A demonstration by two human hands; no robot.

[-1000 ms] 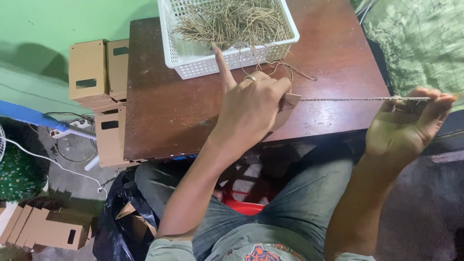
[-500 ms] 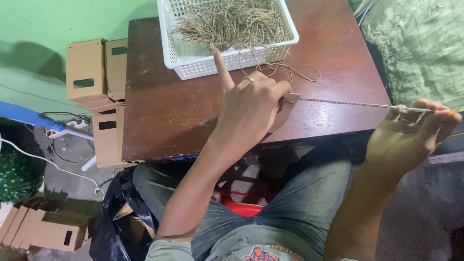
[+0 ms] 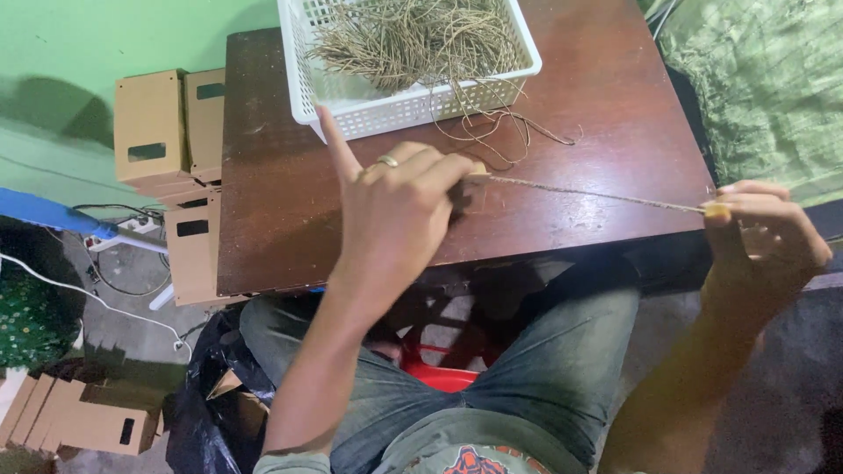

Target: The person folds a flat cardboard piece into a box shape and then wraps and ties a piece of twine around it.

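Lap: person sat on a red stool (image 3: 439,373), jeans nearest the camera.
Right hand (image 3: 764,233): out past the table edge, fingertips pinched shut on one end of the twine (image 3: 597,194).
Left hand (image 3: 399,206): over the table (image 3: 281,202), fingers curled tight round the other twine end, pinky poking up, ring on one finger.
Twine: pulled taut between both hands, just above the tabletop.
Basket (image 3: 386,110): white, at the far edge, full of loose fibre (image 3: 413,39), a few strands spilling onto the wood.
Boxes (image 3: 167,132): cardboard, stacked left of the table.
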